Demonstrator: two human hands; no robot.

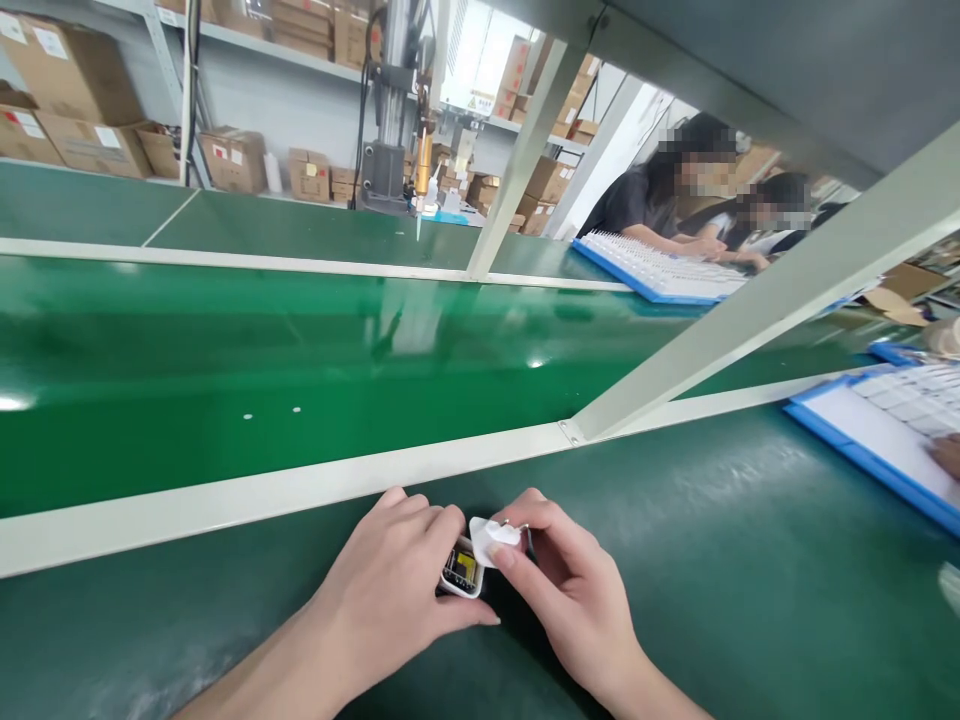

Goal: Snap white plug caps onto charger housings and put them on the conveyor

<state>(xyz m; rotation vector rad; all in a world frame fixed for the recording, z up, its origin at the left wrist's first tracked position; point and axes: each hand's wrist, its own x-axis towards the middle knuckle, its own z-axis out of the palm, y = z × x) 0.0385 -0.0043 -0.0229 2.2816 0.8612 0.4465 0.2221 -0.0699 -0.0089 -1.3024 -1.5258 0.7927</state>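
Observation:
My left hand (390,585) grips a small white charger housing (461,572) whose open end shows a yellow and black circuit part inside. My right hand (574,590) pinches a white plug cap (491,540) with metal pins, held right against the top of the housing. Both hands rest low on the dark green mat (750,580) near the front edge of the bench. The lower part of the housing is hidden by my fingers.
A glossy green conveyor belt (300,370) runs beyond a pale rail (300,490). A slanted pale frame strut (750,310) rises at right. Blue trays of white parts (877,430) lie at right and in front of two other people (675,190). A dispensing machine (397,120) and shelves of cartons stand behind.

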